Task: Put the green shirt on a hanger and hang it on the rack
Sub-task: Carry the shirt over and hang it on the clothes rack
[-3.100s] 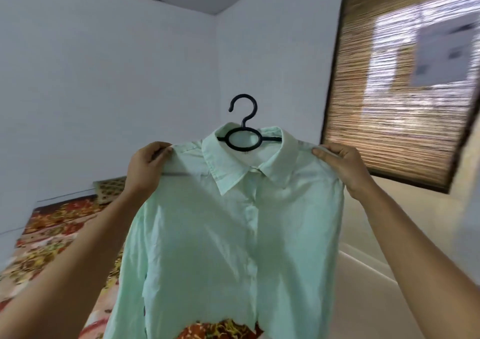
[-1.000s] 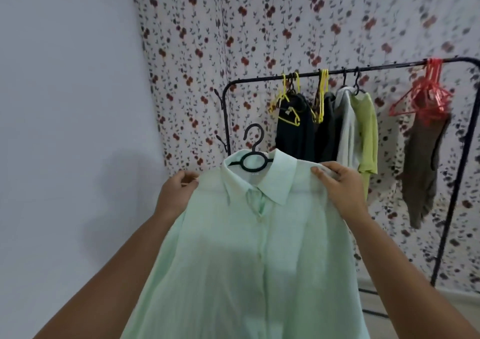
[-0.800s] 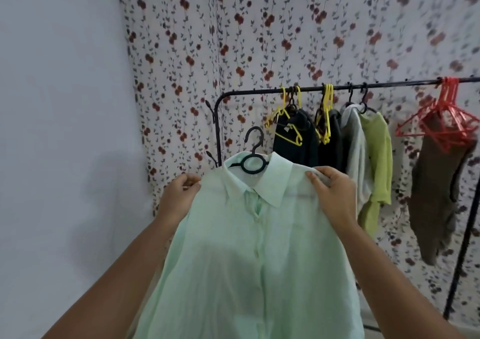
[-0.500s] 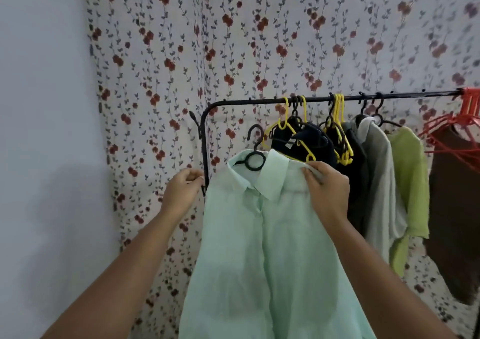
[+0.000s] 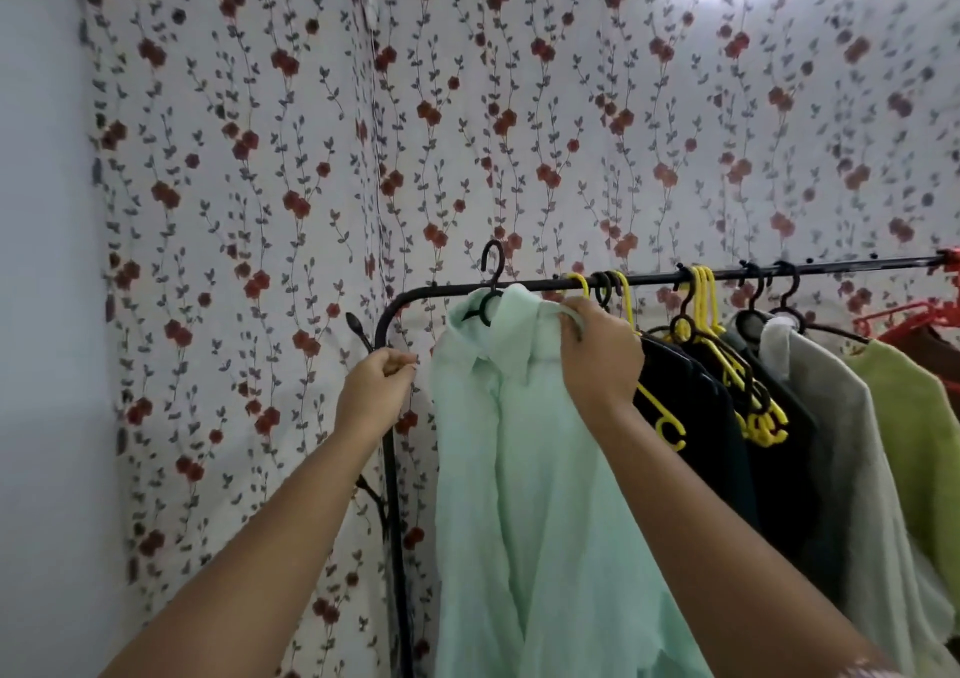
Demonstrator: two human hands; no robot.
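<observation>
The green shirt (image 5: 519,469) hangs on a black plastic hanger (image 5: 492,266), held up at the left end of the black clothes rack (image 5: 390,469), just right of the frame's centre. The hanger's hook stands at 12 o'clock from the collar. It rises above the top rail and crosses it, not resting on it. The shirt's body drops straight toward 6 o'clock, past the bottom edge of the view.

The right hand (image 5: 600,360) has its fingers (image 5: 571,324) curled tight over the shirt's shoulder, beside the collar and just under the rail. The left hand (image 5: 374,391) sits at 9 o'clock from the shirt, in front of the rack's upright post. Its fingers are bunched together at the edge of the other shoulder. Whether they pinch cloth or nothing cannot be told.

Toward 3 o'clock along the rail hang black garments (image 5: 696,417) on yellow hangers (image 5: 701,298), touching the right forearm. Then come a grey shirt (image 5: 831,417), a lime-green top (image 5: 914,407) and red hangers (image 5: 914,318) at the frame's edge. A floral wall covering (image 5: 311,157) fills the space behind.
</observation>
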